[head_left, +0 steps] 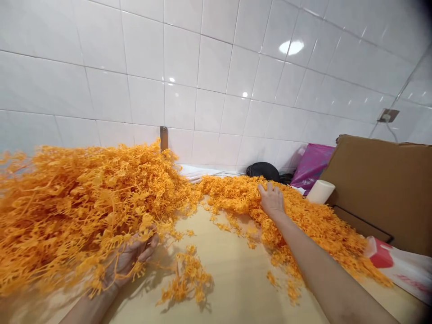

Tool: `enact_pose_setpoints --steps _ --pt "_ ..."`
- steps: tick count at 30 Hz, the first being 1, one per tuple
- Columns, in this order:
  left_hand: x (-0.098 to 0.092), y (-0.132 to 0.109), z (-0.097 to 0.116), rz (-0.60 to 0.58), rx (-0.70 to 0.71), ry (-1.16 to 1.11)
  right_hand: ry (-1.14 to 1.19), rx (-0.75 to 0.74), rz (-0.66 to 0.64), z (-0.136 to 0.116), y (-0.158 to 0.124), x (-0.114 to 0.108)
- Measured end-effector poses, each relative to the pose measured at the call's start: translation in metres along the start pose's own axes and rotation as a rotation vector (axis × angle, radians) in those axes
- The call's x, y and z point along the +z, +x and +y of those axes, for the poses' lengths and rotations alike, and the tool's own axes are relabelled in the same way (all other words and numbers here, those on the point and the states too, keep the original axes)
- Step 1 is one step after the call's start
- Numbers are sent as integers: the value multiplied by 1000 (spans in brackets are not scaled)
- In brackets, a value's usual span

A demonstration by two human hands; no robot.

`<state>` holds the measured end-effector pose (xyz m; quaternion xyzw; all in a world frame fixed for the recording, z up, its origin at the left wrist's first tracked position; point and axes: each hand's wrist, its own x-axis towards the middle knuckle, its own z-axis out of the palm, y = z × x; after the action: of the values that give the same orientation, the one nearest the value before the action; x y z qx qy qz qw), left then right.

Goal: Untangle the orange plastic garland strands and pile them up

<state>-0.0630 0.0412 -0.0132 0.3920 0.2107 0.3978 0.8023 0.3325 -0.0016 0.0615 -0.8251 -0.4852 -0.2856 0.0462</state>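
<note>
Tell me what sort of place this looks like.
Probably an indoor workroom, though it could be a home: a white tiled wall with a socket, and tangled orange pieces heaped on a pale tabletop.

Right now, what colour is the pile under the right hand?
The pile is orange; head view shows it.

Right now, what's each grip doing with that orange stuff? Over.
Left grip amid the left orange heap, hold unclear. Right grip on the right orange heap. Loose clump on the table between; no obvious obstruction.

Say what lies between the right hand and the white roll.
In the head view, part of the heap of orange strands lies between the right hand and the white roll.
</note>
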Motion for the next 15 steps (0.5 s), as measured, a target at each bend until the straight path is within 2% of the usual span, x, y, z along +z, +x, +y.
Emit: enact_pose_setpoints --steps 5,9,11,13,15 --pt "5 -8 6 -78 39 -33 84 -7 -237 -18 3 7" --pt "9 -13 13 -54 86 -66 173 -93 -436 -17 15 -4" --pt "8 -13 16 -63 95 -85 201 -128 -475 -21 13 -14" --pt "6 -11 17 -86 108 -103 185 -88 -314 -37 -2 -25" --pt "4 -11 16 -107 110 -98 208 -168 -48 -66 -28 -35"
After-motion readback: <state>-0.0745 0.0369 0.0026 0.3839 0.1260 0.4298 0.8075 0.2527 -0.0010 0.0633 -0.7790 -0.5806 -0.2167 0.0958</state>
